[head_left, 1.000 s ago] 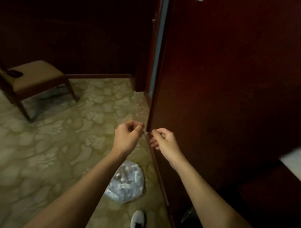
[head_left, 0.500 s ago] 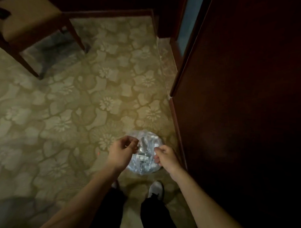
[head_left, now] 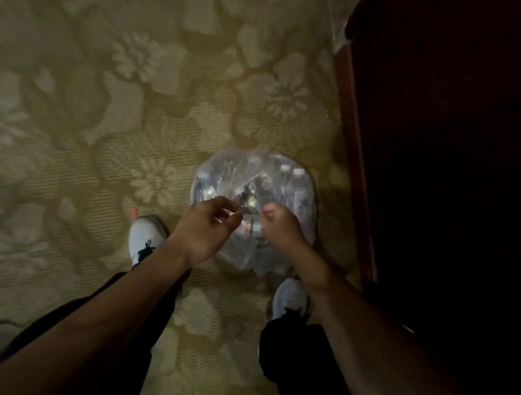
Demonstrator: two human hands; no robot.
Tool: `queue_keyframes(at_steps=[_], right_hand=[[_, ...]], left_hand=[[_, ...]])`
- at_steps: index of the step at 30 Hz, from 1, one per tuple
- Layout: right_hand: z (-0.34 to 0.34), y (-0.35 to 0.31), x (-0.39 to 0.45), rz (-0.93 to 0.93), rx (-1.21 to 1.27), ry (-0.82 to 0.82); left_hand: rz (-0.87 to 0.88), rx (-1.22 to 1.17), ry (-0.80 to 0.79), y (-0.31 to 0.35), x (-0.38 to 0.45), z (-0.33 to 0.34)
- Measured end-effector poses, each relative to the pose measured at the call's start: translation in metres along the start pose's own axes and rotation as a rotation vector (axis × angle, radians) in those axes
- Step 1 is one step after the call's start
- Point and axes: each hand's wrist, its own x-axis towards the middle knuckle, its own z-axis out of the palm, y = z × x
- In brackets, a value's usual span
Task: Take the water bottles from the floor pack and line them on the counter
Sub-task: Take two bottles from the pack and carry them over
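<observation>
on the carpet [head_left: 78, 132], one clear pack [head_left: 283, 180]; left hand [head_left: 206, 228] and right hand [head_left: 280, 227] curled above it, grip unclear.

A bag of water bottles [head_left: 254, 179] sits on the carpet [head_left: 93, 117], just left of a wooden cabinet [head_left: 431, 173]. Both hands hover over it, the left hand [head_left: 206, 228] beside the right hand [head_left: 279, 227]. One shoe [head_left: 145, 237] stands left of the bag, another shoe [head_left: 289, 298] directly below it.
</observation>
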Motion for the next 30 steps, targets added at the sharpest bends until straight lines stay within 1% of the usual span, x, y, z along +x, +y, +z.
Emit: queue_keyframes(at_steps=[2, 4, 6, 10, 12, 15, 19, 21, 24, 28, 30], right_hand=[[0.018, 0.018, 0.033, -0.061, -0.198, -0.019], [0.036, 0.033, 0.057, -0.082, -0.375, -0.054], [0.055, 0.046, 0.071, -0.097, -0.512, -0.098], [0.073, 0.067, 0.09, -0.2, -0.685, -0.045], [0.074, 0.064, 0.098, -0.193, -0.804, -0.061], [0.079, 0.056, 0.1, -0.191, -0.941, -0.085], [0.073, 0.052, 0.089, -0.249, -0.908, -0.043], [0.062, 0.049, 0.085, -0.23, -0.847, -0.012], [0.042, 0.045, 0.073, -0.189, -0.702, 0.119], [0.03, 0.043, 0.05, -0.242, -0.758, 0.216], [0.024, 0.04, 0.043, -0.21, -0.744, 0.217]], left_hand=[[-0.007, 0.206, -0.069, -0.02, 0.024, -0.005], [-0.024, 0.424, -0.101, -0.033, 0.043, -0.013], [-0.018, 0.431, -0.085, -0.037, 0.054, -0.015], [0.101, 0.378, -0.022, -0.024, 0.063, 0.005], [0.112, 0.355, -0.05, -0.024, 0.063, 0.018], [0.118, 0.393, -0.091, -0.036, 0.064, 0.031], [0.1, 0.397, -0.089, -0.044, 0.063, 0.036], [0.082, 0.379, -0.071, -0.046, 0.061, 0.037], [0.059, 0.352, -0.045, -0.048, 0.056, 0.036], [0.05, 0.372, -0.044, -0.044, 0.053, 0.037], [0.065, 0.376, -0.046, -0.04, 0.053, 0.039]])
